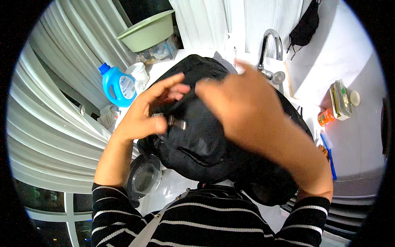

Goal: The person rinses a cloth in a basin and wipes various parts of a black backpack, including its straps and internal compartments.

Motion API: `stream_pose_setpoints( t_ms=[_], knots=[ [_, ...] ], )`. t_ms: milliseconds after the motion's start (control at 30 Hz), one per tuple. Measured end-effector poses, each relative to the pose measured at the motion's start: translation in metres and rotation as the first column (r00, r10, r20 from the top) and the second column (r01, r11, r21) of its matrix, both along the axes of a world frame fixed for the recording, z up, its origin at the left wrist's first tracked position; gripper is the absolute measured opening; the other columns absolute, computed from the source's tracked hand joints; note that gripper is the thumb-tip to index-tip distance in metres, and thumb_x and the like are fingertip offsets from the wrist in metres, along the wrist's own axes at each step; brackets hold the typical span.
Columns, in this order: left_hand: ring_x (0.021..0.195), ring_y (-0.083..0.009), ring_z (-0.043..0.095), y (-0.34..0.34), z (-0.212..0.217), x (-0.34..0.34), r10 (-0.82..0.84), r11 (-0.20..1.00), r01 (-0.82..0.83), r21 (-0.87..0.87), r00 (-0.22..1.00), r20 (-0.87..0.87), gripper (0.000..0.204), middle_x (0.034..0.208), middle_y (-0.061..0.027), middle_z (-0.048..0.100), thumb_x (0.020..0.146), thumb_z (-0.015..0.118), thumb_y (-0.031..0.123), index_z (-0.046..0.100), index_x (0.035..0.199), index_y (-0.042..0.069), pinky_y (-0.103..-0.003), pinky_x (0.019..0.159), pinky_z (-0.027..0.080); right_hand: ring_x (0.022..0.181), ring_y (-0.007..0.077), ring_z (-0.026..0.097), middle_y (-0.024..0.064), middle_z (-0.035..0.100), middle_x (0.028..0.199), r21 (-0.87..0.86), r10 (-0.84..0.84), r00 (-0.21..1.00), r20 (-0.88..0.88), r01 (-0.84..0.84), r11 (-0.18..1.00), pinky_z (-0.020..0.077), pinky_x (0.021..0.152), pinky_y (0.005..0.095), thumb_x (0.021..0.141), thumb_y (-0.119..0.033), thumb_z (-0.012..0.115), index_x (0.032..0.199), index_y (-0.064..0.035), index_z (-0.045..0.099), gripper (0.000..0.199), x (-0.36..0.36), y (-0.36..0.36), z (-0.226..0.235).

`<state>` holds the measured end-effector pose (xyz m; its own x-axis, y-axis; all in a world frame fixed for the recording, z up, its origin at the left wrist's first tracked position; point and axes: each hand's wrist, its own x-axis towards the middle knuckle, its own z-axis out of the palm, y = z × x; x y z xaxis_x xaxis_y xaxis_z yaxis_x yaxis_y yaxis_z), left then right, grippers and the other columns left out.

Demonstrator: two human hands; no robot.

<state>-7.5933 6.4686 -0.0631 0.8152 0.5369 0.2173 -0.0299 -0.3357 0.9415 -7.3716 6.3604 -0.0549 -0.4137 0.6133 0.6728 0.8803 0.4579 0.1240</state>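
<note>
A bulky black fabric bag, apparently a backpack (193, 144), lies across the white counter in front of me, covering most of the sink area. On its left part sits a small shiny buckle or tag (177, 122). My left hand (144, 110) is over the bag's left side, thumb and fingers apart, with the thumb tip close to the buckle. Nothing shows between its fingers. Above the bag's upper middle is my right hand (247, 101), smeared by motion. Its fingers are mostly hidden behind the back of the hand, so I cannot tell what they hold.
A chrome faucet (269, 49) rises behind the bag. To the left stand a blue detergent bottle (119, 85), a white cup (138, 72) and a pale green basin (148, 33). An orange can (326, 117) and a blue brush (329, 154) are at right. White curtains (61, 111) hang left.
</note>
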Motion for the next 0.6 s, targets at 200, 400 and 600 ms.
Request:
stream_pose_setpoints(
  t_ms=[200,400,600],
  knots=[
    [0.073,-0.0219,0.063,0.022,-0.027,0.014,0.669,0.559,-0.559,0.612,0.741,0.065,0.023,0.082,-0.0184,0.067,0.08,0.068,0.011,0.063,0.098,-0.002,-0.033,0.071,0.048,0.086,0.0303,0.058,0.0103,0.059,0.086,0.389,0.055,0.975,-0.214,0.033,0.921,0.0425,0.084,0.044,0.066,-0.007,0.067,0.094,-0.0095,0.057,0.03,0.025,0.049,0.014],
    [0.079,-0.0241,0.065,0.088,0.006,0.0,0.714,0.698,-0.653,-0.295,0.6,0.36,0.017,0.091,-0.0128,0.066,0.087,0.055,0.004,0.059,0.1,-0.007,-0.034,0.071,0.053,0.122,0.0388,0.044,0.0222,0.049,0.129,-0.514,0.264,0.964,0.017,-0.218,0.83,0.0309,0.104,0.0546,0.071,-0.071,0.058,0.133,-0.006,0.045,0.091,0.005,-0.001,-0.072],
    [0.083,-0.0295,0.066,0.099,-0.004,-0.008,0.758,0.641,-0.592,-0.489,0.587,0.284,0.021,0.096,-0.0185,0.065,0.089,0.059,0.008,0.056,0.103,-0.007,-0.039,0.073,0.056,0.096,0.0409,0.06,0.0243,0.064,0.099,-0.942,0.094,0.987,-0.134,-0.156,0.297,0.0452,0.09,0.048,0.087,-0.065,0.038,0.115,-0.007,0.06,0.068,-0.004,-0.002,-0.076]
  ],
)
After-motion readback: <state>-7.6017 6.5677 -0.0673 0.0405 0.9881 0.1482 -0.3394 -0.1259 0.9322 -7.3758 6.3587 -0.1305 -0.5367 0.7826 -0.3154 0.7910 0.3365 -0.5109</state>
